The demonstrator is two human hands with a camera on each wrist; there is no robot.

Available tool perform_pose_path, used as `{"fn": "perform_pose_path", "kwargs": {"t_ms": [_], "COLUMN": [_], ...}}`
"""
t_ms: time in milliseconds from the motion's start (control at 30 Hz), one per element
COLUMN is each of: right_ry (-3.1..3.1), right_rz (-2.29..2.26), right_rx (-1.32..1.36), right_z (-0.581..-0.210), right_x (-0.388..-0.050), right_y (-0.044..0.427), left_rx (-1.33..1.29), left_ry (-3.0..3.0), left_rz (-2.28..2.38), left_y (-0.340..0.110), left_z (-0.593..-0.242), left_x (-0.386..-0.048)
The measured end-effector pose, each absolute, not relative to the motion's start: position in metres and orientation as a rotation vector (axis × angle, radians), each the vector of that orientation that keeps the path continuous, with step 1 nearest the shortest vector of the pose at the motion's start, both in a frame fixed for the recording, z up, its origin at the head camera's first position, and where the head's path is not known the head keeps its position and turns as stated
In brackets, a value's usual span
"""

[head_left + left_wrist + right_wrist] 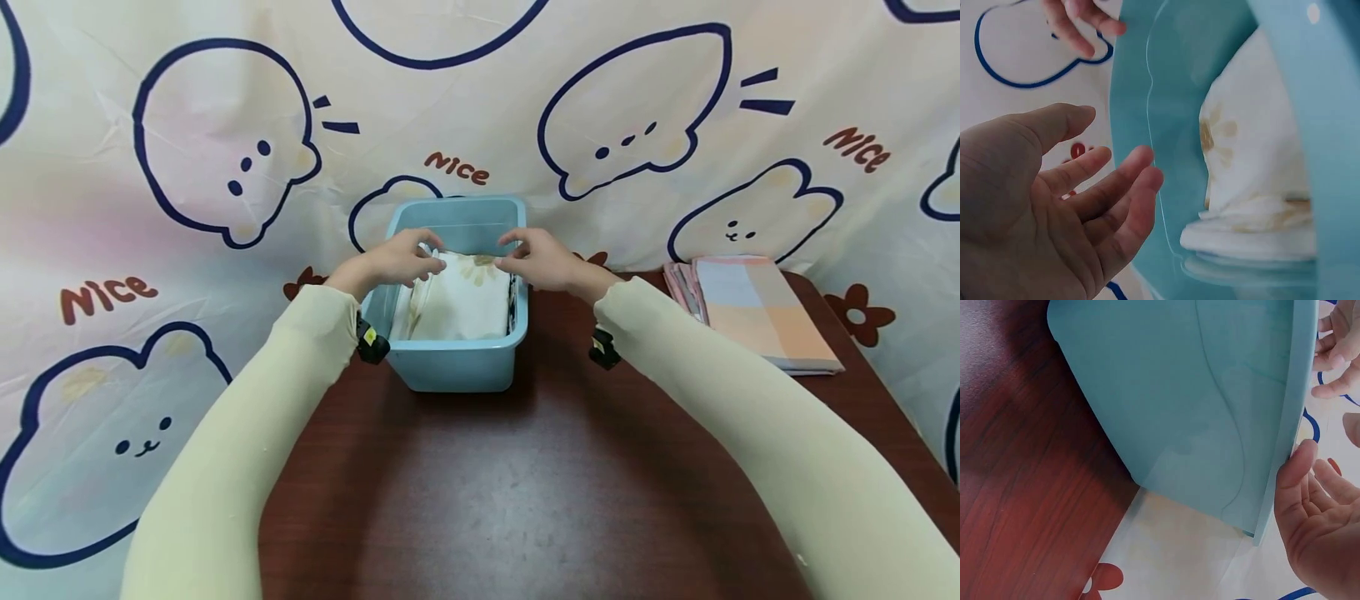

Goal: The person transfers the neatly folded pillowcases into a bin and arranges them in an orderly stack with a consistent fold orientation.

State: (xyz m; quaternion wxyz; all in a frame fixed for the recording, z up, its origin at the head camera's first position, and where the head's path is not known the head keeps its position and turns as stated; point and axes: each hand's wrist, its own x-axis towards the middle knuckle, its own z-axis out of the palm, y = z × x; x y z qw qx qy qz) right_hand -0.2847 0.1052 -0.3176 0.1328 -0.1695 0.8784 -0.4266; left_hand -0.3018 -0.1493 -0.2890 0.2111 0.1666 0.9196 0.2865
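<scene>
Pale sleeves (202, 492) lay nearest. The person's left hand (407, 257) and right hand (545, 260) hung with fingers loosely spread, holding nothing. Folded white cloth (471, 302) lay below and between them inside the blue bin (453, 368), long axis running forward; I judged neither hand nearer.

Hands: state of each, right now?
Left hand: open, holding nothing, near the light-blue plastic bin.
Right hand: open, holding nothing, fingers loosely curved.

White cloth (468, 304), underside hidden by blue bin (450, 367), sleeves (217, 450) cropped at head view's bottom
</scene>
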Motion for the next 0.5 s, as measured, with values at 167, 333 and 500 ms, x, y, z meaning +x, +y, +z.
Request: {"fn": "perform_pose_path", "kwargs": {"t_ms": [167,333,500], "right_ry": [2.549,2.538,2.535], "right_rz": [-1.247,-1.269,-1.291], "right_rx": [-0.517,-0.549,-0.589], "right_z": [-0.318,-0.319,-0.32], "right_x": [-0.28,-0.276,-0.272], "right_y": [0.108,0.11,0.114], "left_rx": [0.542,0.525,0.505], "left_ry": [2.595,2.642,2.674], "left_rz": [0.806,0.794,0.799], "left_y": [-0.139,-0.128,-0.12], "left_z": [-0.291,-0.291,-0.289], "left_x": [-0.297,-0.288,-0.279]}}
